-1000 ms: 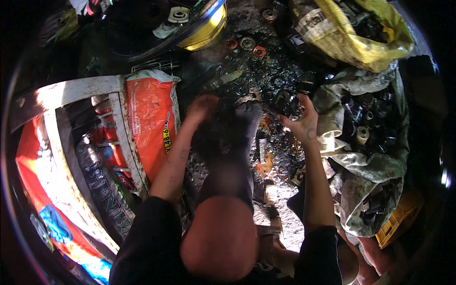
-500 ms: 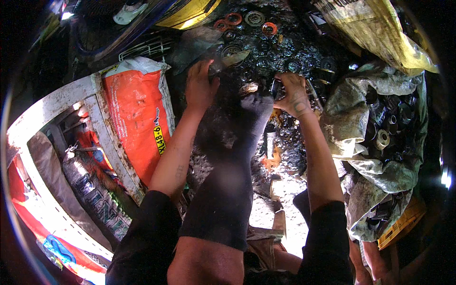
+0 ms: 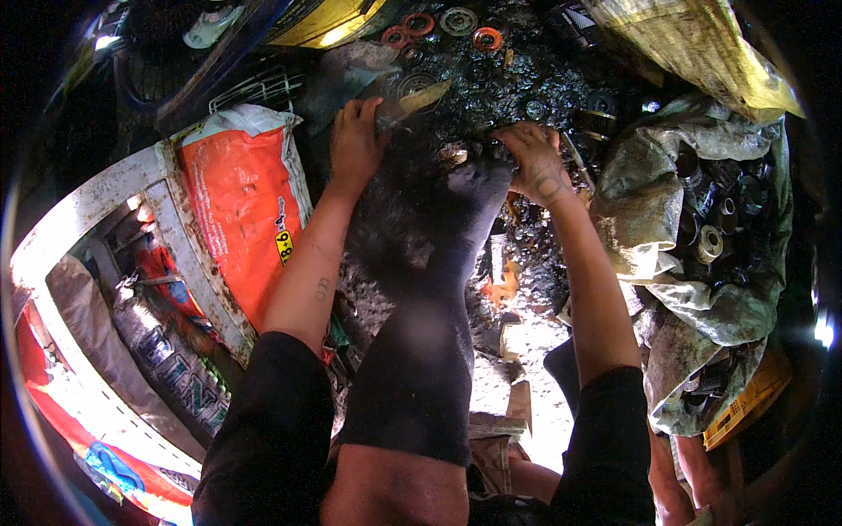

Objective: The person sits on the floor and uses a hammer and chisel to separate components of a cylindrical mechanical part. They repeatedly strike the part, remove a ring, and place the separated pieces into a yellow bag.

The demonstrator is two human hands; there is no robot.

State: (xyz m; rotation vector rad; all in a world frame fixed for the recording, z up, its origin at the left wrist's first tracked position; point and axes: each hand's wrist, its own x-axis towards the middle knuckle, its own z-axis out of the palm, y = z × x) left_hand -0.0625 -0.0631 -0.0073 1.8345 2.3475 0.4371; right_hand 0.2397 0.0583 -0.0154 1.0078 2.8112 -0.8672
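Observation:
My left hand point(image 3: 355, 142) is raised beside the dark, oily heap, its fingers stretched up and its thumb apart, with nothing visible in it. A pale flat strip point(image 3: 424, 97) lies just right of its fingertips, across a metal ring point(image 3: 414, 85). My right hand point(image 3: 535, 164) has its back turned up and its fingers bent down over the dark parts close to my foot point(image 3: 478, 175). Whatever is under those fingers is hidden. My leg in a dark sleeve point(image 3: 403, 368) stretches forward between my arms.
Orange-red rings point(image 3: 487, 39) and a grey ring point(image 3: 459, 21) lie farther off on the black ground. At right, a dirty woven sack point(image 3: 631, 210) holds several metal parts. At left stand a rusty white frame point(image 3: 96, 197) and an orange sack point(image 3: 237, 193). A yellow sack point(image 3: 693, 44) hangs at upper right.
My left hand has shifted slightly left. My right hand has rolled over, its fingers curling down, so the dark piece seen between thumb and fingers is now hidden. The view has tilted slightly.

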